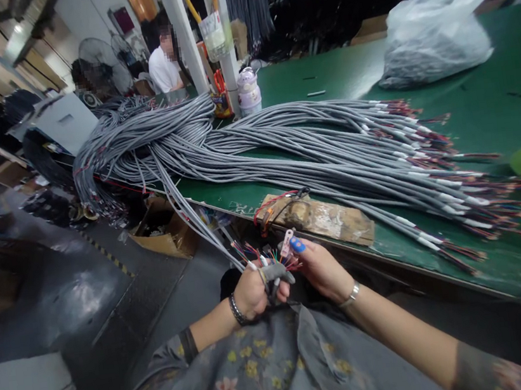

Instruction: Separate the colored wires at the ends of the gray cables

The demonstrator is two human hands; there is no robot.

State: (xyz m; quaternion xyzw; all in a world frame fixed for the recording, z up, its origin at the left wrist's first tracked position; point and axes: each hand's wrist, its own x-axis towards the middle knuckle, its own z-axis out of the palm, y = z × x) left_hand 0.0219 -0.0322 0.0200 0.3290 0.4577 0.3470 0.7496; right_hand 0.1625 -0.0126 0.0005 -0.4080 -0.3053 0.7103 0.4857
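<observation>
In front of my body my left hand [258, 290], with grey covers on some fingers, is closed round the ends of several grey cables [208, 232]. Thin coloured wires [268, 256] fan out from those ends above the fist. My right hand [320, 267], a blue cover on its thumb, pinches a small pale pink piece [287, 243] with a rounded, holed end; its kind is unclear. The right fingertips are close to the wire tips, and I cannot tell whether they touch. On the bench beyond lies a large bundle of grey cables [279, 154] with stripped, coloured wire ends.
A worn wooden block [335, 220] sits at the front edge of the green bench [336, 76]. Farther back are a lilac bottle [248, 91], a post with a tool holder [214, 35] and a plastic bag [436, 37]. A cardboard box [164, 230] stands below left. A person [164, 67] sits behind.
</observation>
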